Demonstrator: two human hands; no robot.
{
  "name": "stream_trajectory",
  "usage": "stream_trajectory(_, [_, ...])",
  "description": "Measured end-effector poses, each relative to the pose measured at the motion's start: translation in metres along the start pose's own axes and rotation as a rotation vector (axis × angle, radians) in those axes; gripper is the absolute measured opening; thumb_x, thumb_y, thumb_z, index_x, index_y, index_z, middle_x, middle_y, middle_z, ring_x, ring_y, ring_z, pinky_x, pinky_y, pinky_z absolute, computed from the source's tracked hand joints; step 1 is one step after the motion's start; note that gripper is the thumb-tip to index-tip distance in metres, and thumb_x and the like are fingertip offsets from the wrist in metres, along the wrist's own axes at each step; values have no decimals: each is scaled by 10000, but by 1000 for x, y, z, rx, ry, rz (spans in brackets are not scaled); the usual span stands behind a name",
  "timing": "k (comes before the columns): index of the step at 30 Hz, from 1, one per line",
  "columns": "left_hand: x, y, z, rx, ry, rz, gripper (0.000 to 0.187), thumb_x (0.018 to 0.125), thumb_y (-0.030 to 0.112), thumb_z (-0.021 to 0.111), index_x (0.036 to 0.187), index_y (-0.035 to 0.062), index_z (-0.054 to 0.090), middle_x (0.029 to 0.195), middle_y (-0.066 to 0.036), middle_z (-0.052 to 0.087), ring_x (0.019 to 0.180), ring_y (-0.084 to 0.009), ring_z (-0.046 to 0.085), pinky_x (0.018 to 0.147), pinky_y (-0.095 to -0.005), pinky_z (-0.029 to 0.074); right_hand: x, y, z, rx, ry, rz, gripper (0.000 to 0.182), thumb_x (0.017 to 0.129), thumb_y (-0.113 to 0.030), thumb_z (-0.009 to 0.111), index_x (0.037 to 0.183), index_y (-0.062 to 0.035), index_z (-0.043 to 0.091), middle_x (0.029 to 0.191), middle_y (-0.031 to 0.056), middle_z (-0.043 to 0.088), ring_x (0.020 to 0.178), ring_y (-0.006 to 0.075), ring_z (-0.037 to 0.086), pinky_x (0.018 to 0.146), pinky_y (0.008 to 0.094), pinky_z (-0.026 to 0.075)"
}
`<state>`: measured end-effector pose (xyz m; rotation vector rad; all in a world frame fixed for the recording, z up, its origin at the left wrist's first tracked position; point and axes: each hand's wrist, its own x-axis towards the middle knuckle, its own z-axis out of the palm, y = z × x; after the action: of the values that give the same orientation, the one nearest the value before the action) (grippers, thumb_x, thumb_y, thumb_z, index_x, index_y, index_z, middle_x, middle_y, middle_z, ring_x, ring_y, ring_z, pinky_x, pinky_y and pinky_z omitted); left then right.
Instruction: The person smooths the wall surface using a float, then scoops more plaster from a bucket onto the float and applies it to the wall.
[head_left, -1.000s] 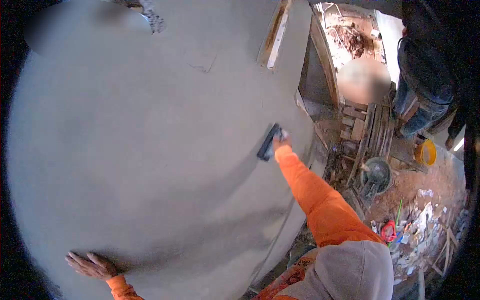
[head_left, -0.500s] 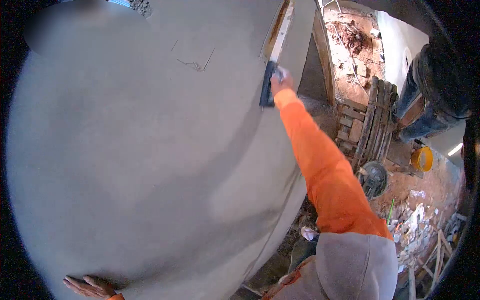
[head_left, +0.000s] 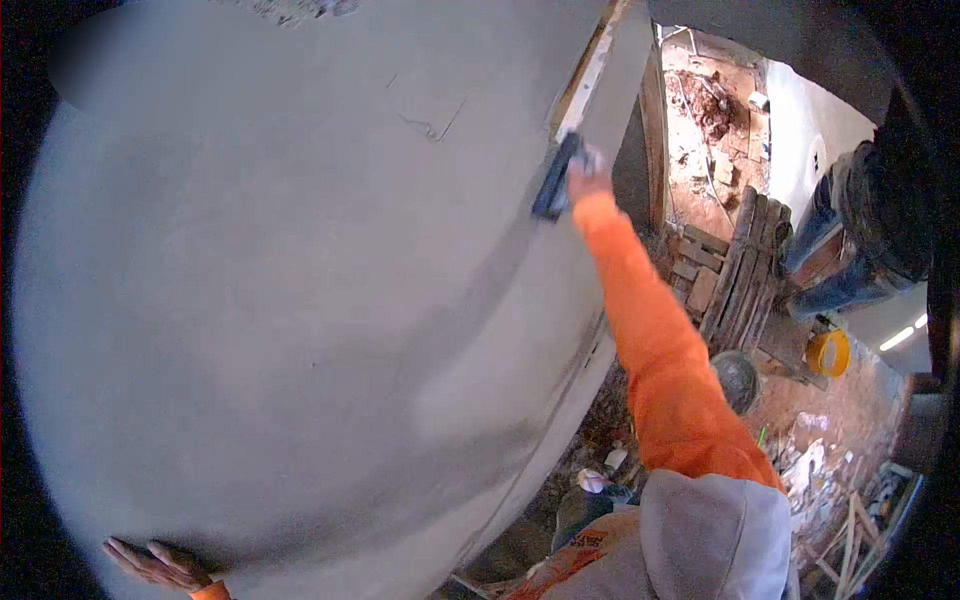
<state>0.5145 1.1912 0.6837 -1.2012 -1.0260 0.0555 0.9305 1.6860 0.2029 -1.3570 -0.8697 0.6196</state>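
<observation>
A broad grey plastered wall [head_left: 300,250] fills the left and middle of the head view. My right hand [head_left: 590,175], at the end of an orange sleeve, is closed around the handle of a dark plastering float [head_left: 557,180]. The float's long face lies against the wall near its right edge, tilted, just below a pale wooden strip [head_left: 595,70]. At the lower left, my left hand [head_left: 160,565] rests on the wall with its fingers stretched out, holding nothing.
Right of the wall stand stacked wooden boards [head_left: 735,270], a round bucket [head_left: 736,382] and a yellow bucket [head_left: 828,353]. A person in jeans [head_left: 850,240] stands beyond the boards. Rubble [head_left: 810,460] and loose timber [head_left: 855,540] cover the ground at lower right.
The view has swung slightly, shifting the upper wall to the right. The float has turned to a steeper slant, still near the strip's lower end. My left hand stays flat on the wall.
</observation>
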Motion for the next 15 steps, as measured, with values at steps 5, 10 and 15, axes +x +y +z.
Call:
stream_trajectory(5, [-2, -4, -1, 2, -23, -10, 583, 955, 417, 342, 1356, -2, 400, 1402, -228, 360, 1288, -370, 355, 1066, -461, 270, 2, -29, 3, -36, -125, -79, 437, 872, -295, 534, 1218, -33, 483, 1110, 244, 575, 1045, 392, 551, 921, 427, 424])
stream_trajectory(10, [-5, 0, 1, -48, -23, -118, 603, 946, 428, 362, 1359, -10, 390, 1401, -222, 366, 1288, -366, 357, 1073, -458, 262, -209, 22, -17, 84, -342, -70, 482, 867, -293, 533, 1222, 27, 474, 1160, 243, 541, 1096, 380, 515, 953, 426, 402])
stream_trajectory(15, [1, 4, -2, -39, -35, -177, 608, 947, 430, 357, 1361, -14, 384, 1405, -224, 358, 1292, -368, 351, 1077, -459, 255, -103, -3, -7, 117, 32, -138, 442, 888, -237, 501, 1233, 38, 474, 1207, 243, 519, 1137, 384, 496, 986, 423, 376])
